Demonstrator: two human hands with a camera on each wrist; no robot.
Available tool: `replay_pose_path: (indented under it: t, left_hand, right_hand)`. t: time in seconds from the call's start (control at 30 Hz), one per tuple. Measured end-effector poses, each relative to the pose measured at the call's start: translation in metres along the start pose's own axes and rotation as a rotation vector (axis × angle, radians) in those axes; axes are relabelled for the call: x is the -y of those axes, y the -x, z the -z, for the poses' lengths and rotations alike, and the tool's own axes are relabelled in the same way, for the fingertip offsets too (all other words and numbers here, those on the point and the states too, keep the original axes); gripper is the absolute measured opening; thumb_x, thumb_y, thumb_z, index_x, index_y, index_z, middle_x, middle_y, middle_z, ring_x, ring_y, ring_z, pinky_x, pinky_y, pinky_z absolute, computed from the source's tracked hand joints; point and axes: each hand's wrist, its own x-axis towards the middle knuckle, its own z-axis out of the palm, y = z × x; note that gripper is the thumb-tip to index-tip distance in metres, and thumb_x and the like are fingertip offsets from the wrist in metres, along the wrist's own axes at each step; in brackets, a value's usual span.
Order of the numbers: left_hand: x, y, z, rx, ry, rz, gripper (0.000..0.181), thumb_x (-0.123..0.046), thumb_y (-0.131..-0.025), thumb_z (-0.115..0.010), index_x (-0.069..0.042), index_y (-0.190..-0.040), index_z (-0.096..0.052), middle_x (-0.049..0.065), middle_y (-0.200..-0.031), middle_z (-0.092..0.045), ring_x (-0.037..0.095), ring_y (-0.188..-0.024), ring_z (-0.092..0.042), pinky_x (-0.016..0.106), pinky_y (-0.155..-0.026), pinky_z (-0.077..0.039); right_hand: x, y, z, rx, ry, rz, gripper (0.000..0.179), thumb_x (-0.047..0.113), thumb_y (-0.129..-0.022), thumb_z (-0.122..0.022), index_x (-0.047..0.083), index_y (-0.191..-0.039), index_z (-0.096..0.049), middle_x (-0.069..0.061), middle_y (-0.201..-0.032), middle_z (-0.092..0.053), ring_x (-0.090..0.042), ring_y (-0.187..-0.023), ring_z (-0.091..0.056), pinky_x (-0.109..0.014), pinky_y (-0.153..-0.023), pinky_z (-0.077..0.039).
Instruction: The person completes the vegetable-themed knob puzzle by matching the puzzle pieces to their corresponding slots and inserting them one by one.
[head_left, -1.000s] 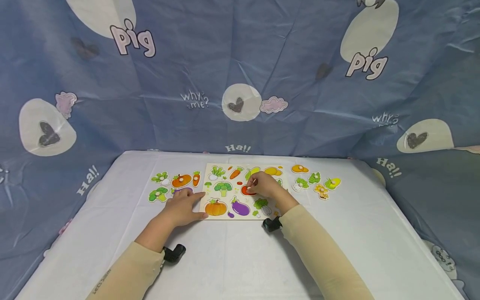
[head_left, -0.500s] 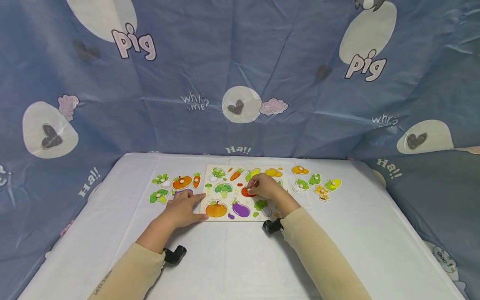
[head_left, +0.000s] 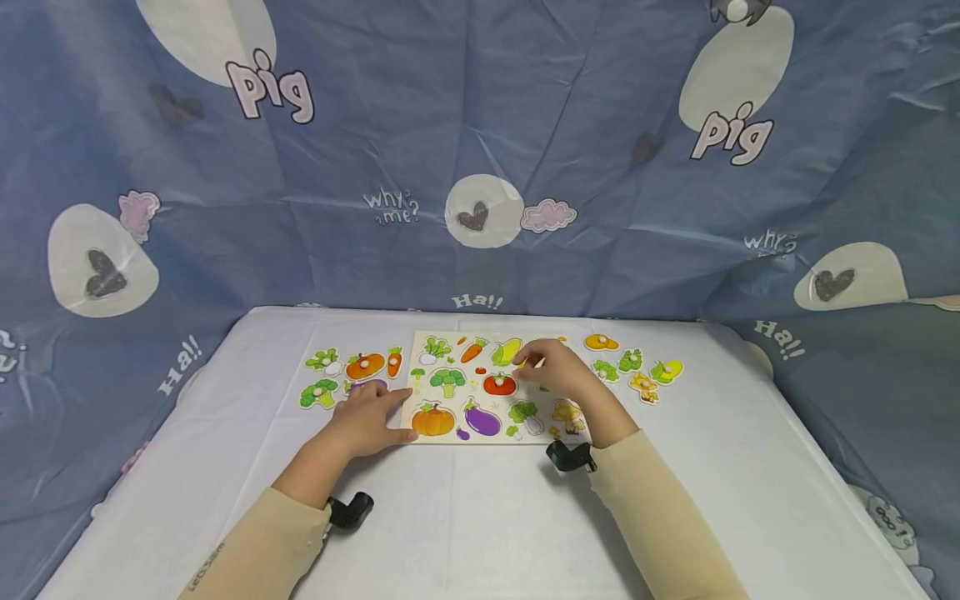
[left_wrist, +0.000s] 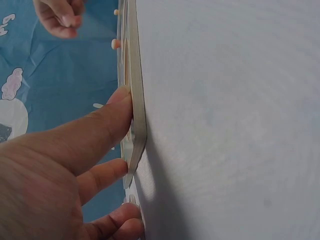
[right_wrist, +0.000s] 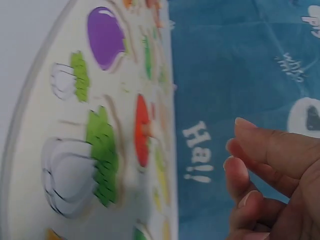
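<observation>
A pale wooden vegetable puzzle board lies on the table. My left hand rests at its left side, thumb and index finger spread straight against the edge; in the left wrist view the thumb presses the board's rim. My right hand is above the board, fingers loosely bent and nothing between them, as the right wrist view shows. Just left of its fingertips sits the red tomato piece, with a small knob, in the board. Around it are a purple eggplant and an orange pumpkin.
Left of the board lie loose knobbed pieces, among them a pumpkin, a carrot and a broccoli. On the right are more, including a corn piece and a potato-like piece. A blue printed cloth rises behind the table.
My right hand has let go of the tomato piece and moved up and to the right, uncovering it. The left hand has stayed at the board's edge.
</observation>
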Motion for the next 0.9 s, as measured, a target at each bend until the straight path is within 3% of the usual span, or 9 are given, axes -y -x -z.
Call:
replay_pose_path:
  t: [0.4, 0.9]
  left_hand:
    - [0.0, -0.001, -0.001, 0.002, -0.002, 0.002, 0.077, -0.047, -0.081, -0.08, -0.019, -0.147, -0.053, 0.019, -0.132, -0.047, 0.035, -0.117, -0.04, 0.057, -0.097, -0.038]
    - [0.001, -0.001, -0.001, -0.003, -0.009, -0.003, 0.077, -0.048, -0.081, -0.08, -0.019, -0.147, -0.053, 0.019, -0.131, -0.047, 0.035, -0.115, -0.041, 0.057, -0.096, -0.039]
  right_hand:
    - [-0.009, 0.027, 0.03, -0.075, -0.002, 0.017, 0.017, 0.022, -0.094, -0.071, 0.011, -0.107, -0.071, -0.005, -0.093, -0.063, -0.023, -0.076, -0.054, -0.035, -0.067, -0.047]
    - [-0.054, 0.038, 0.051, -0.212, 0.015, -0.012, 0.016, 0.019, -0.095, -0.069, 0.006, -0.105, -0.07, -0.01, -0.097, -0.064, -0.024, -0.078, -0.057, -0.035, -0.066, -0.05]
